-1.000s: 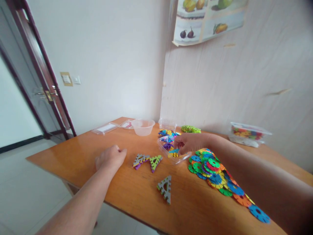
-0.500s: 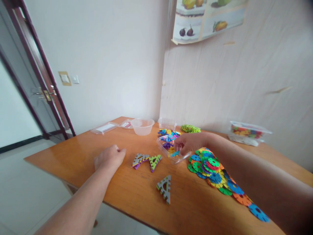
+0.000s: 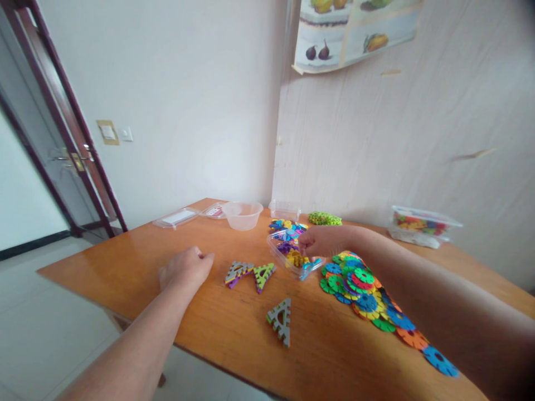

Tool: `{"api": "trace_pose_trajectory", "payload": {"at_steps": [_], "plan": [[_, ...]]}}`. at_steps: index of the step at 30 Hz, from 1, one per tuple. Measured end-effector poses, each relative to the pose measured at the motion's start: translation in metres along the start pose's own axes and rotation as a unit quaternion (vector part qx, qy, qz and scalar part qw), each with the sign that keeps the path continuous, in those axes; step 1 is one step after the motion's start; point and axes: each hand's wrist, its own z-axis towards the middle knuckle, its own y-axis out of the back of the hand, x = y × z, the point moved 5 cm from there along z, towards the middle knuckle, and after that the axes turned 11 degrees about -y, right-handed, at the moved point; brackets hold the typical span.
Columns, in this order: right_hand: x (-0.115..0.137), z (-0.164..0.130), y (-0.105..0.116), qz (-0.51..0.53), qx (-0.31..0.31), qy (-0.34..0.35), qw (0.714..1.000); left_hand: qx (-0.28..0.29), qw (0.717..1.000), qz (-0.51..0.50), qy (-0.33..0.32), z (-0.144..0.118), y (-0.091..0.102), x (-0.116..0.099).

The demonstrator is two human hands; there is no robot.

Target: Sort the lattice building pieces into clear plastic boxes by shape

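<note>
Nearest: grey triangle piece (image 3: 281,321) on table (image 3: 125,262), apart from both hands. L hand (image 3: 185,269) loosely curled, resting on wood, empty, triangle pair (image 3: 249,273) just to its right. R hand (image 3: 321,243) fingers bunched inside clear tray (image 3: 292,256) among small pieces; grip can't tell. Disc pile (image 3: 368,289) beside wrist.

Home room, likely dining or play corner: wooden table (image 3: 209,312) against papered wall, fruit poster (image 3: 351,28) above, dark wood door (image 3: 62,139) with brass handle, light switch (image 3: 107,132), toy building pieces (image 3: 368,295) scattered.
</note>
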Motion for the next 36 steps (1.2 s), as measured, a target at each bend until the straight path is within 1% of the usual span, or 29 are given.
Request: {"api": "trace_pose_trajectory", "payload": {"at_steps": [4,11,16,21,24,25,27,31,36], "plan": [[0.006,0.0,-0.002,-0.039,-0.002,-0.02,0.999,-0.002,1.0,0.001,0.002,0.0,0.001,0.0],[0.015,-0.001,-0.003,-0.036,-0.01,-0.001,0.999,-0.008,1.0,-0.005,-0.004,0.002,-0.001,0.002],[0.028,-0.007,0.0,-0.013,-0.011,0.02,1.0,-0.015,1.0,-0.012,-0.005,0.003,-0.003,0.004],[0.03,-0.005,-0.008,0.02,0.026,0.01,0.999,-0.017,1.0,-0.008,-0.003,0.002,-0.002,0.003],[0.029,-0.003,-0.011,0.048,0.042,0.022,0.998,-0.01,1.0,-0.002,-0.006,0.002,-0.002,0.002],[0.028,-0.003,-0.01,0.054,0.035,0.024,0.998,-0.008,1.0,-0.001,-0.006,0.002,-0.002,0.002],[0.025,-0.002,-0.005,0.059,0.001,0.011,0.998,-0.008,1.0,-0.001,-0.005,0.002,-0.003,0.003],[0.012,0.0,0.008,0.062,-0.076,-0.052,0.994,-0.01,1.0,0.001,-0.004,0.002,-0.002,0.003],[0.003,-0.003,0.025,0.093,-0.207,-0.1,0.969,-0.011,1.0,0.0,-0.005,0.002,-0.002,0.003]]}}
